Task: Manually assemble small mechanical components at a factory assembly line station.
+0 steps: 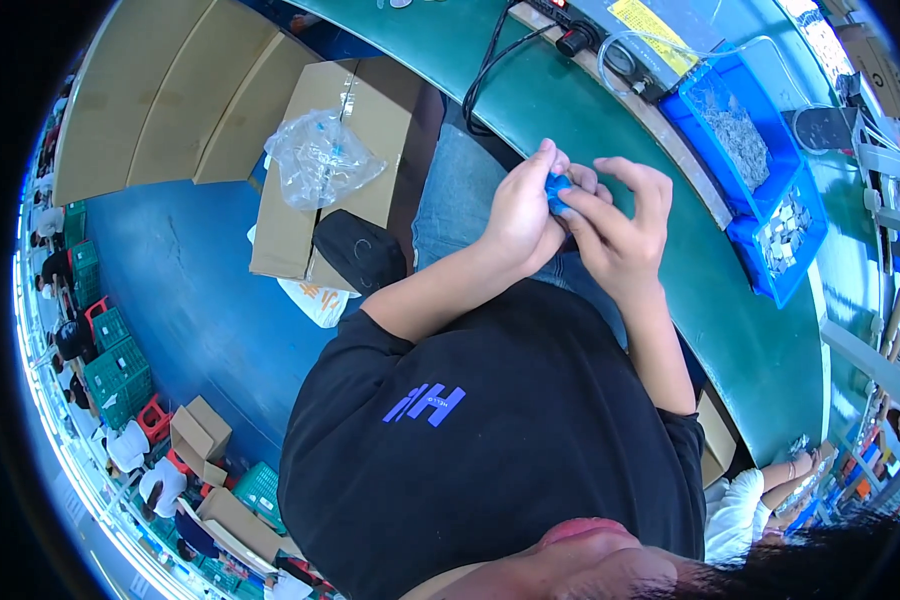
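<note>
A small blue object [557,193] sits between my hands above the near edge of the green table, its exact kind hidden by my fingers. My left hand [522,210] is closed around it, thumb pointing up along its side. From the right, my right hand [625,225] pinches the same object with the thumb and a finger, while its other fingers curve loosely outward. Both forearms are bent in front of my black shirt.
On the green table [745,335], two blue bins [782,285] hold small metallic and pale pieces, beside a grey machine [670,45] with cables. To the left, a cardboard box [280,235] carries a clear plastic bag [320,160] and a black pouch [358,252]. Other people sit farther off.
</note>
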{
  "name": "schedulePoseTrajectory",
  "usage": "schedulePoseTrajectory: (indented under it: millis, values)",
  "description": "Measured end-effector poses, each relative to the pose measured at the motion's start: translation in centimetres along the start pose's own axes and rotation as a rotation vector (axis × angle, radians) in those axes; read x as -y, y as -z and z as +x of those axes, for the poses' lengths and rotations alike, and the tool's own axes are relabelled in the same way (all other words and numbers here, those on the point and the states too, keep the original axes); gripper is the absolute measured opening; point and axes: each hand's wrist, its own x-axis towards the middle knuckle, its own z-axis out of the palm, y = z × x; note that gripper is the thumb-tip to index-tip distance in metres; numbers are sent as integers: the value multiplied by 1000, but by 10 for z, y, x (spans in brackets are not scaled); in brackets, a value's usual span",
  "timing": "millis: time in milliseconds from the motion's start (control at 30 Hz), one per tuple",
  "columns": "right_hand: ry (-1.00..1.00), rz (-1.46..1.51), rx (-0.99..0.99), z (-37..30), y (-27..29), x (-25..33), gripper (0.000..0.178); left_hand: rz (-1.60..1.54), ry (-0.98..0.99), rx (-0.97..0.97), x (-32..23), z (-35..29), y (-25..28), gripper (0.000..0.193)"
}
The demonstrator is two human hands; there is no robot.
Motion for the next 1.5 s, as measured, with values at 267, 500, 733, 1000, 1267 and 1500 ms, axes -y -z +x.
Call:
schedulePoseTrajectory:
  millis: [267, 500, 733, 1000, 1267, 1500]
  values:
    - [-356, 114, 96, 6, 1, 9, 20, 154, -54, 29, 10, -7, -10, 25]
    - [-472, 308, 2, -2, 2, 10, 20, 56, 3, 43, 10, -3, -5, 21]
    - [42, -84, 67, -10, 11, -5, 20, -31, -10, -20, 8, 1, -2, 23]
    - [-167, 364, 26, -15, 17, -3, 8, -78, 10, -97, 0, 4, -12, 20]
    - [-524, 973, -219, -12, 23, 0, 9, 371, 57, 165, -8, -11, -9, 21]
    - [-227, 539, -107, -21, 31, -19, 22, 837, -68, 161, -13, -24, -23, 17]
